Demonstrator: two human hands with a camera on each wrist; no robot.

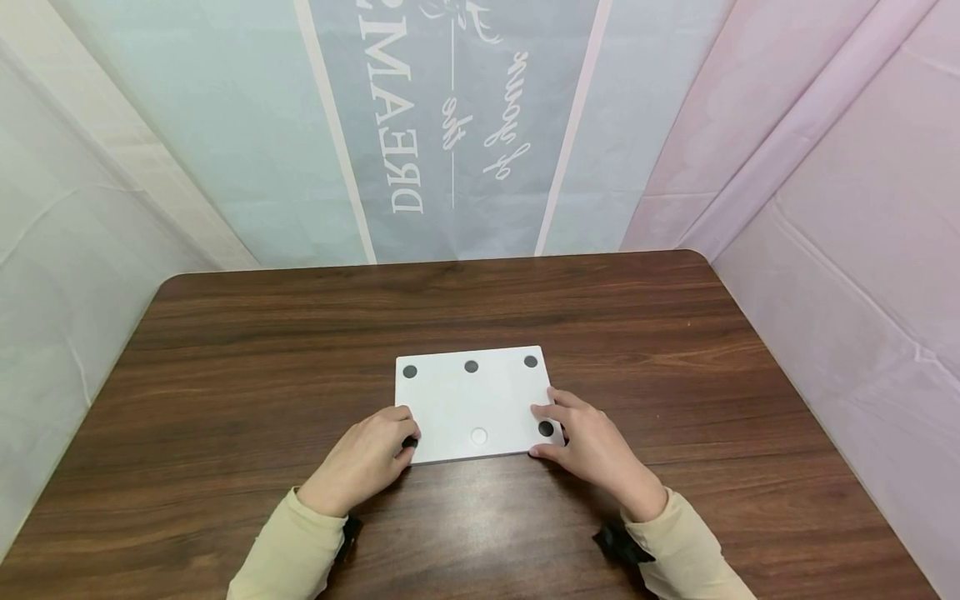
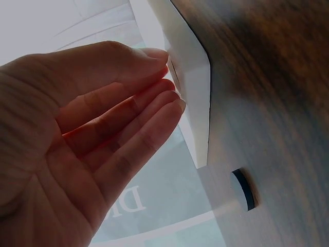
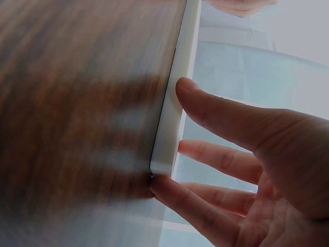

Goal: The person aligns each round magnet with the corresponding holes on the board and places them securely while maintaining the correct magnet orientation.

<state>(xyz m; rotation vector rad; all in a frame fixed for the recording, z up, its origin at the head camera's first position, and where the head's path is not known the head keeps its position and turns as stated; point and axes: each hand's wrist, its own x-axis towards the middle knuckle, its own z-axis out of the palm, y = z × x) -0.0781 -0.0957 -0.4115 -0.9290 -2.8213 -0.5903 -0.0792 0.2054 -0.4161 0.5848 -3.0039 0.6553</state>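
Observation:
A white rectangular board [image 1: 476, 400] lies flat on the table, with round black discs along its far side and at its near corners. The round recess [image 1: 478, 436] in its near middle is white. My left hand [image 1: 367, 458] is at the near left corner, thumb and fingertips gathered about the black disc [image 1: 409, 442] there. My right hand [image 1: 592, 442] holds the near right corner, thumb against the front edge and fingers at the side and top. In the left wrist view a loose black disc [image 2: 242, 190] is on the table just beyond the board's left end.
The brown wood-grain table [image 1: 262, 333] extends around the board on all sides. A printed curtain [image 1: 480, 125] with mirrored lettering hangs behind it, and pale cloth [image 1: 847, 250] hangs along both sides. Black straps [image 1: 622, 546] sit at both wrists.

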